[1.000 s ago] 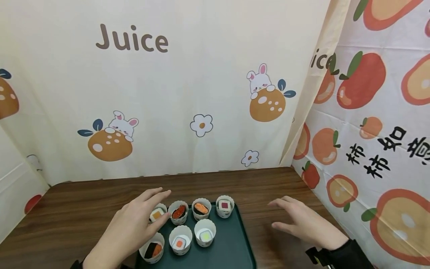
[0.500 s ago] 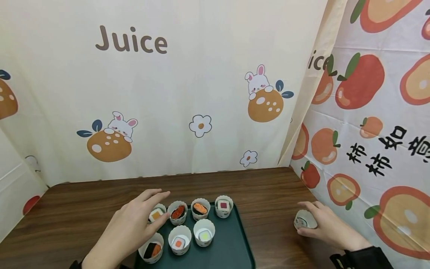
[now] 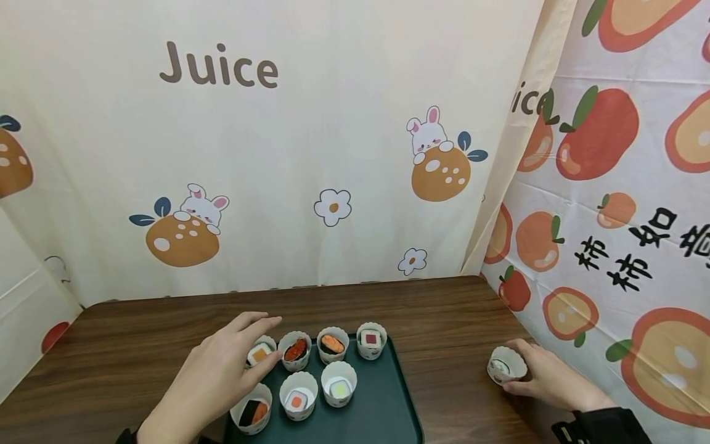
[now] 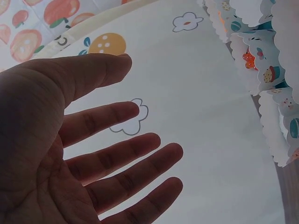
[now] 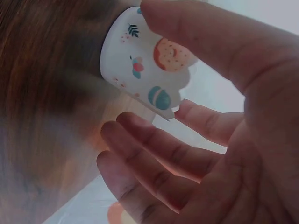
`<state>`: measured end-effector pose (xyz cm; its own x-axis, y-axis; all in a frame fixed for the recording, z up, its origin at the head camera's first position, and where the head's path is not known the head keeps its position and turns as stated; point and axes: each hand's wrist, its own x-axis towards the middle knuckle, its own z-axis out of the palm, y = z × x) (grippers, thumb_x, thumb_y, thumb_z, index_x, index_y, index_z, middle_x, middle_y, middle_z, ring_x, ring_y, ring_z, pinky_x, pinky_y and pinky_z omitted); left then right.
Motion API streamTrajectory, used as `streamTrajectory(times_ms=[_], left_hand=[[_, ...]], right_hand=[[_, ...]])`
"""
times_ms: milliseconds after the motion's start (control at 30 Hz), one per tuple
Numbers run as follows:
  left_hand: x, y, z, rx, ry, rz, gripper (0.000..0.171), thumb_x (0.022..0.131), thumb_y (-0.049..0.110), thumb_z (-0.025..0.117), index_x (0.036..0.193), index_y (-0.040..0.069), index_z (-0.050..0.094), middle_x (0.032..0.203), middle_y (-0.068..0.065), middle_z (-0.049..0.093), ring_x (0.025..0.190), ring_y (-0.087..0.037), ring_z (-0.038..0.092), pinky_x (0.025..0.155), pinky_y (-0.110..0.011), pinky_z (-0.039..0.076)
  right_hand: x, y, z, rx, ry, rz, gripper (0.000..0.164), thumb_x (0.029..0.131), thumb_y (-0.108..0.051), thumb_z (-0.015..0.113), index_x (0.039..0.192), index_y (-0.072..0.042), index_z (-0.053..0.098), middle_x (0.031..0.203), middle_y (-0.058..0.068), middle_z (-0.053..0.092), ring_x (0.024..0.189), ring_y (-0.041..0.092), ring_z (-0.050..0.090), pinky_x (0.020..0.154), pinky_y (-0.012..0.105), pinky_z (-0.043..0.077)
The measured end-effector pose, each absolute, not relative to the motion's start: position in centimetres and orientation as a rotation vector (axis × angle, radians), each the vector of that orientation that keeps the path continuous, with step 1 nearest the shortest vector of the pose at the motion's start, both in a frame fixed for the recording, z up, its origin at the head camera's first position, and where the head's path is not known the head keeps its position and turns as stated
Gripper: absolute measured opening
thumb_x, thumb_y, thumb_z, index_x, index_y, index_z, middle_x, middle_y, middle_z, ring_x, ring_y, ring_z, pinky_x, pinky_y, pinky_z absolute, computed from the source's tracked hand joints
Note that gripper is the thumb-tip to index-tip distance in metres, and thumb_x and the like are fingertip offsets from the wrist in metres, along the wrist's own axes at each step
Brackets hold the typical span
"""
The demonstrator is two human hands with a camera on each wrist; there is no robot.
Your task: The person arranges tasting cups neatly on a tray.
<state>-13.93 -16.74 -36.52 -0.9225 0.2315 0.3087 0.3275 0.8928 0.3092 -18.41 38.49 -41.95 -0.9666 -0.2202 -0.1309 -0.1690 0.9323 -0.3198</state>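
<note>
My right hand (image 3: 549, 377) is at a small patterned paper cup (image 3: 506, 365) on the table's right side, with a pale round-patterned piece inside. In the right wrist view, the thumb and index finger hold the cup (image 5: 140, 70) near its scalloped rim; the other fingers stay loosely extended. My left hand (image 3: 222, 370) hovers over the tray's left part, fingers spread, holding nothing. Beneath and beside it, several similar paper cups stand on the dark green tray (image 3: 383, 413), among them one with a black-banded sushi piece (image 3: 253, 412) and one with red-topped sushi (image 3: 296, 350).
The dark wood table (image 3: 444, 333) ends at a printed cloth backdrop (image 3: 288, 154) behind and a fruit-patterned cloth (image 3: 588, 271) on the right. At the tray's far right corner stands a cup (image 3: 370, 350) with a red-centred roll.
My right hand has drawn back to the right, revealing the paper cup, which then stays in place between thumb and finger. My left hand has stayed still.
</note>
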Motion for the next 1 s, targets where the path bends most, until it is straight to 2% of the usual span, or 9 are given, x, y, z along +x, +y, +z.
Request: streamTrajectory(times_ms=[233,467,767,1000], left_hand=[[-14.1,-16.7,-36.4,-0.419,-2.831,-0.535,0.053,0.089,0.036,0.088,0.137,0.023,0.072,0.138,-0.005,0.07,0.1,-0.021,0.076,0.071,-0.044,0.065],[-14.2,-16.5,-36.4,-0.415,-2.85,-0.537,0.052,0.09,0.036,0.088,0.138,0.023,0.072,0.138,-0.004,0.07,0.102,-0.022,0.075,0.076,-0.048,0.066],[-14.4,-16.2,-36.3,-0.412,-2.89,-0.559,0.054,0.088,0.035,0.089,0.138,0.022,0.072,0.137,-0.004,0.07,0.101,-0.02,0.075,0.079,-0.048,0.066],[-14.5,-16.2,-36.2,-0.426,-2.883,-0.566,0.051,0.089,0.035,0.088,0.136,0.024,0.073,0.135,-0.001,0.07,0.098,-0.018,0.075,0.075,-0.043,0.065]], right_hand=[[-18.8,38.8,-42.4,-0.29,2.908,-0.491,0.075,0.086,-0.033,0.091,0.138,0.007,0.055,0.125,0.021,0.071,0.106,0.034,0.073,0.083,0.048,0.06],[-19.2,38.7,-42.7,-0.279,2.864,-0.555,0.068,0.088,-0.033,0.09,0.134,0.003,0.054,0.106,0.005,0.075,0.097,0.025,0.073,0.079,0.045,0.059],[-19.5,38.3,-42.3,-0.295,2.89,-0.528,0.062,0.088,-0.036,0.089,0.127,-0.002,0.055,0.099,0.003,0.07,0.089,0.016,0.065,0.072,0.035,0.053],[-19.3,37.6,-41.6,-0.311,2.886,-0.571,0.058,0.089,-0.034,0.088,0.127,-0.006,0.054,0.099,0.002,0.068,0.089,0.015,0.063,0.071,0.031,0.051]])
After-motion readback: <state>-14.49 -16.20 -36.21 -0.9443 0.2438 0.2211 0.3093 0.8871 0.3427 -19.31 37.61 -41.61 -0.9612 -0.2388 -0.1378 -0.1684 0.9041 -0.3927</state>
